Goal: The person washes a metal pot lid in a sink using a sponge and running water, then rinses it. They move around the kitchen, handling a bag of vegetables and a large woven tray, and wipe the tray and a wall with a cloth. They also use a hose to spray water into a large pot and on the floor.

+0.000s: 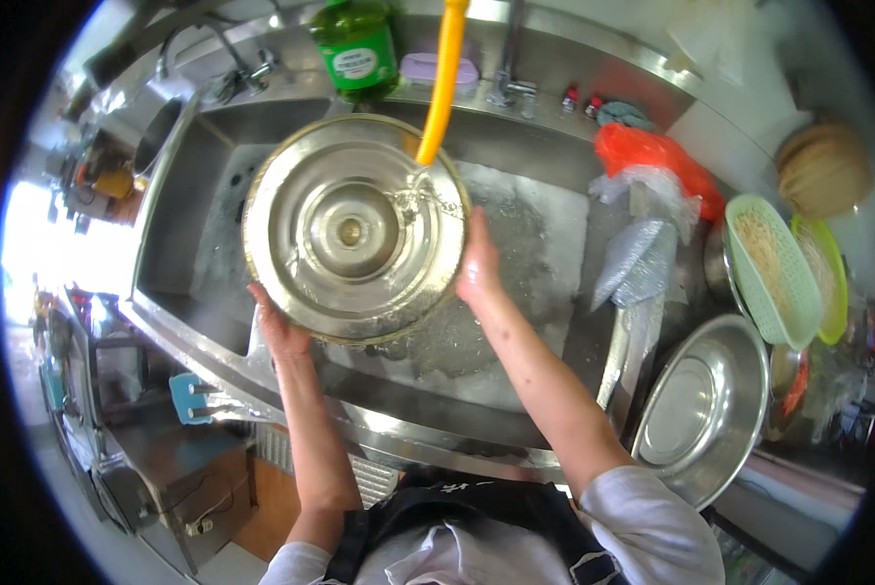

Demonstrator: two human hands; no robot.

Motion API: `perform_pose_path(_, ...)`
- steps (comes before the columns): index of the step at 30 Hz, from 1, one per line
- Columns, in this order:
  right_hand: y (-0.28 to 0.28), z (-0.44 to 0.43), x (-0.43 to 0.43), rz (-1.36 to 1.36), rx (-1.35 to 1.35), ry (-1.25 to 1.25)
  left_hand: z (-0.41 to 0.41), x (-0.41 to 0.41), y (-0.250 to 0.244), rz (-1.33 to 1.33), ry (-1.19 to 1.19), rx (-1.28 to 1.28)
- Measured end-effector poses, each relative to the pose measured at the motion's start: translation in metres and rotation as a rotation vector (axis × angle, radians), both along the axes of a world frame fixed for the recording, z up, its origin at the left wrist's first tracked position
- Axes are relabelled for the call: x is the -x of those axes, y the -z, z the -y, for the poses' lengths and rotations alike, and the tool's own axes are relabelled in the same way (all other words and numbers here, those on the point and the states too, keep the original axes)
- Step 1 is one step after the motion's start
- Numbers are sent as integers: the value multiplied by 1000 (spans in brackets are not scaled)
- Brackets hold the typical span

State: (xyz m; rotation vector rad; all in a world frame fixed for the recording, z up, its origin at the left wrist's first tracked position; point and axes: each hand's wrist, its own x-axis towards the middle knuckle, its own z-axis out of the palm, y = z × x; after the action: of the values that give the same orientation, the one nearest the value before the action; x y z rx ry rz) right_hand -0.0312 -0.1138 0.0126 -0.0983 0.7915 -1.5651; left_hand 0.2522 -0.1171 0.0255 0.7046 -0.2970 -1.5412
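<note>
My left hand (280,329) grips the lower left rim of a round stainless-steel pot lid (298,285), and my right hand (479,259) holds its right rim. Concentric steps ring the lid, with a small brownish round spot at its centre. From a yellow hose (441,88) hanging above, water runs onto the lid's upper right part. The lid is held over a double stainless-steel sink (591,241), across the divider between its basins. Wet, whitish water or foam shows in the right basin. My fingers are mostly hidden behind the lid.
Behind the sink stand a green bottle of liquid (357,66), a lilac brush (437,68) and a faucet (507,88). On the right are a red plastic bag (650,157), bubble wrap (639,263), a large steel basin (701,409) and a pale green basket (796,307).
</note>
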Motion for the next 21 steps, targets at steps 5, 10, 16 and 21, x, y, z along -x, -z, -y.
perform_pose_path(5,-12,-3,11,-397,54,32,20,3,11,262,-50,-202)
perform_pose_path(10,-42,-79,49,-228,-121,-72,25,42,19,90,328,-238)
perform_pose_path(16,-88,-165,52,-415,21,218,38,127,43,112,698,-183)
perform_pose_path(21,-158,-249,58,-936,-87,342,90,195,55,50,827,-220)
